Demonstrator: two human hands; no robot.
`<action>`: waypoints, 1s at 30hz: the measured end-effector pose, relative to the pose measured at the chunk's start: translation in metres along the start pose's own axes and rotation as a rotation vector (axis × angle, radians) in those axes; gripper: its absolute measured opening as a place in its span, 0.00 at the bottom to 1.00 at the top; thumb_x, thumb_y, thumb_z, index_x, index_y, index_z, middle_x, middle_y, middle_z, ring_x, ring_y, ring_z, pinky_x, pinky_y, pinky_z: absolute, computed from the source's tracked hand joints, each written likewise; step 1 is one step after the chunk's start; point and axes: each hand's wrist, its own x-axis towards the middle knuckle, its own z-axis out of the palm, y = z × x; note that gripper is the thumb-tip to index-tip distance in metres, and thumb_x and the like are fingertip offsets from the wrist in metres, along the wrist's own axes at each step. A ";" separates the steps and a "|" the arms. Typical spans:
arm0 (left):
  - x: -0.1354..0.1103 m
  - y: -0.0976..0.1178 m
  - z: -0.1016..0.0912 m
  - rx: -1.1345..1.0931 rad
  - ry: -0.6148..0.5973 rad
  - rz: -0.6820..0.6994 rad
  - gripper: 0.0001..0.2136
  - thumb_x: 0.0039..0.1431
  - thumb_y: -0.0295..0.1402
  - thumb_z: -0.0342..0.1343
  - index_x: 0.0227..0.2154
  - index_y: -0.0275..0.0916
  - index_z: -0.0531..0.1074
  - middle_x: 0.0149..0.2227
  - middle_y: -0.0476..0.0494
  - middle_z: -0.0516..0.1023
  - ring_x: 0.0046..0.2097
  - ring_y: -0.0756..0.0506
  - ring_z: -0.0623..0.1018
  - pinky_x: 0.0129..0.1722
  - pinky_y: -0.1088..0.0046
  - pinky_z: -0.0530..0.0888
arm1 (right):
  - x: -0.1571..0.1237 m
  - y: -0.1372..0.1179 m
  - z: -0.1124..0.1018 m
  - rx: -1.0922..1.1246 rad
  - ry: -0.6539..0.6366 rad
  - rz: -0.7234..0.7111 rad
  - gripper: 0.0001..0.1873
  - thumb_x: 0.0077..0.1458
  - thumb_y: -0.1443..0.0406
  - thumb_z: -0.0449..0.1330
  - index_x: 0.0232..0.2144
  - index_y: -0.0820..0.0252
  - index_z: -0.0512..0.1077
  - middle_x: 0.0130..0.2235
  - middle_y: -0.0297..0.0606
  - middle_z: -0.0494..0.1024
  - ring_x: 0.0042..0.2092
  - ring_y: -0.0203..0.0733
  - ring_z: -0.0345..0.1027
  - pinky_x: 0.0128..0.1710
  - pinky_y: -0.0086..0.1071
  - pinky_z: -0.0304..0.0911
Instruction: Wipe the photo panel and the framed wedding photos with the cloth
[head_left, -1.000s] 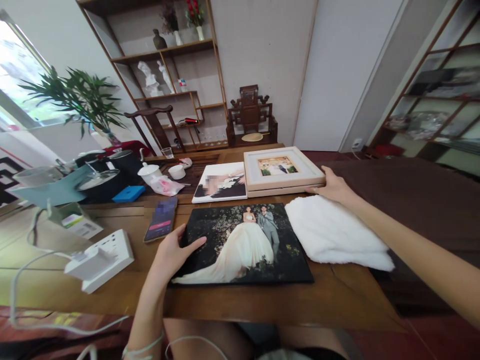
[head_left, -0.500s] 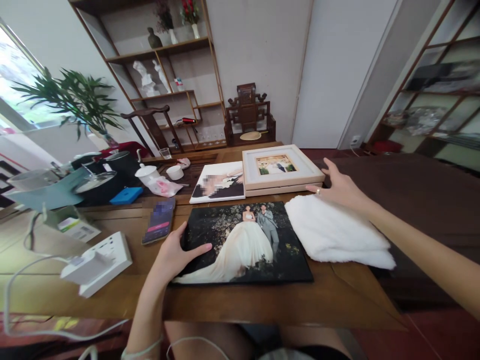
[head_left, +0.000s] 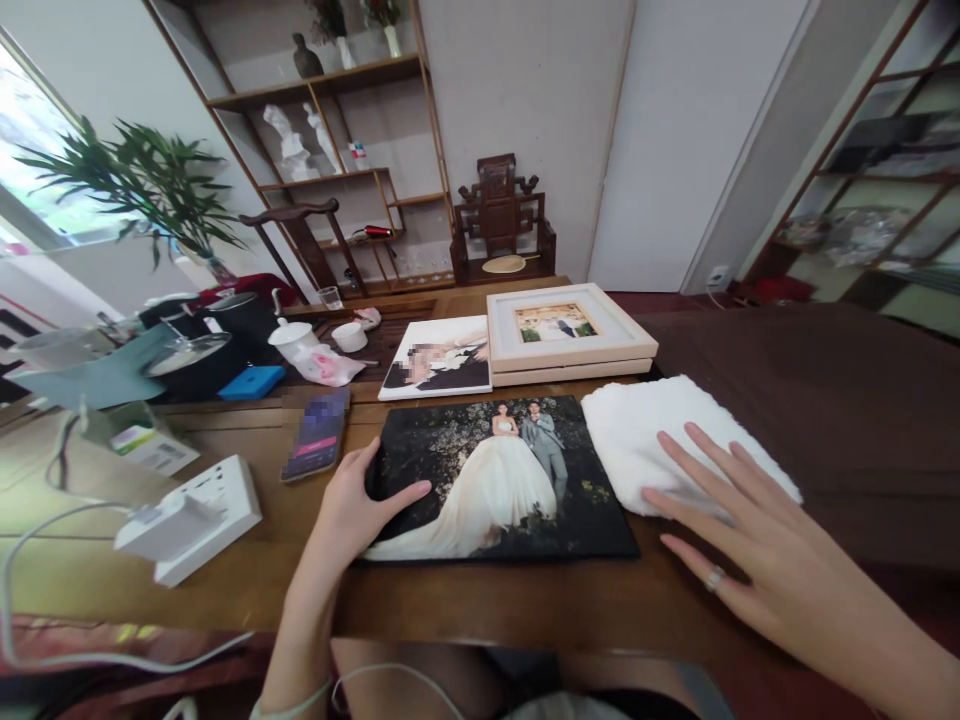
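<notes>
A dark wedding photo panel (head_left: 491, 480) lies flat near the table's front edge, showing a couple with a long white dress. At its left edge, my left hand (head_left: 367, 505) grips it, thumb on the printed face and fingers along the side. To the panel's right is a folded white towel (head_left: 622, 440). Over the towel's near part, my right hand (head_left: 739, 525) is spread open, a ring on one finger; whether the fingertips touch the cloth I cannot tell. Behind the panel stand two stacked light wood picture frames (head_left: 622, 335) and a smaller white-edged photo panel (head_left: 469, 375).
Left of the panel lie a phone (head_left: 315, 435) and a white power strip (head_left: 236, 500) with a plug and cable. Farther left are a small box (head_left: 161, 450), a blue box (head_left: 251, 382), a white lidded cup (head_left: 292, 340) and a dark pot (head_left: 187, 370).
My right hand has moved from beside the stacked frames toward me, and is now over the towel's near part. My left hand stays on the panel's left edge.
</notes>
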 end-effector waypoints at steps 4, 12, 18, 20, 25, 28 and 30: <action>-0.001 -0.005 0.003 -0.005 -0.014 -0.043 0.44 0.35 0.52 0.63 0.55 0.31 0.62 0.55 0.30 0.68 0.55 0.35 0.71 0.56 0.59 0.66 | 0.004 0.001 0.020 -0.029 0.009 0.045 0.10 0.58 0.68 0.51 0.38 0.62 0.71 0.64 0.50 0.54 0.64 0.62 0.42 0.58 0.59 0.50; -0.006 0.001 0.005 0.017 -0.004 -0.003 0.42 0.36 0.53 0.62 0.53 0.30 0.64 0.54 0.30 0.68 0.55 0.34 0.70 0.57 0.58 0.64 | 0.022 0.030 0.035 -0.113 0.206 0.185 0.13 0.52 0.72 0.48 0.38 0.62 0.70 0.38 0.47 0.77 0.42 0.52 0.72 0.46 0.48 0.65; -0.012 0.011 0.011 0.054 0.011 0.053 0.41 0.37 0.53 0.61 0.52 0.29 0.65 0.53 0.29 0.69 0.55 0.34 0.70 0.57 0.58 0.64 | 0.019 0.028 0.002 -0.206 0.499 0.288 0.02 0.50 0.69 0.55 0.29 0.59 0.67 0.32 0.44 0.75 0.31 0.45 0.71 0.27 0.33 0.64; -0.014 0.014 0.015 0.057 0.007 0.076 0.41 0.37 0.53 0.61 0.52 0.28 0.65 0.53 0.29 0.70 0.55 0.34 0.71 0.56 0.58 0.65 | 0.017 0.016 0.003 -0.111 0.376 0.180 0.07 0.49 0.74 0.52 0.30 0.59 0.66 0.47 0.50 0.72 0.43 0.51 0.71 0.36 0.36 0.66; -0.021 0.021 0.024 0.040 -0.012 0.133 0.39 0.40 0.51 0.61 0.52 0.29 0.66 0.56 0.28 0.67 0.58 0.34 0.67 0.59 0.57 0.62 | 0.016 -0.003 0.028 0.093 0.117 0.034 0.24 0.43 0.82 0.46 0.39 0.58 0.68 0.56 0.48 0.67 0.56 0.50 0.61 0.51 0.44 0.62; -0.021 0.020 0.024 0.004 -0.054 0.205 0.35 0.44 0.48 0.61 0.53 0.33 0.66 0.62 0.31 0.60 0.63 0.35 0.60 0.61 0.56 0.58 | 0.014 -0.003 0.038 0.145 0.087 0.071 0.25 0.41 0.80 0.46 0.40 0.59 0.70 0.56 0.47 0.68 0.57 0.51 0.60 0.53 0.48 0.60; -0.019 0.019 0.021 -0.038 -0.117 0.262 0.32 0.46 0.46 0.61 0.54 0.35 0.66 0.64 0.34 0.56 0.64 0.37 0.58 0.62 0.57 0.56 | 0.012 -0.001 0.040 0.173 0.091 0.102 0.25 0.40 0.79 0.47 0.39 0.58 0.71 0.56 0.46 0.68 0.56 0.52 0.61 0.53 0.49 0.61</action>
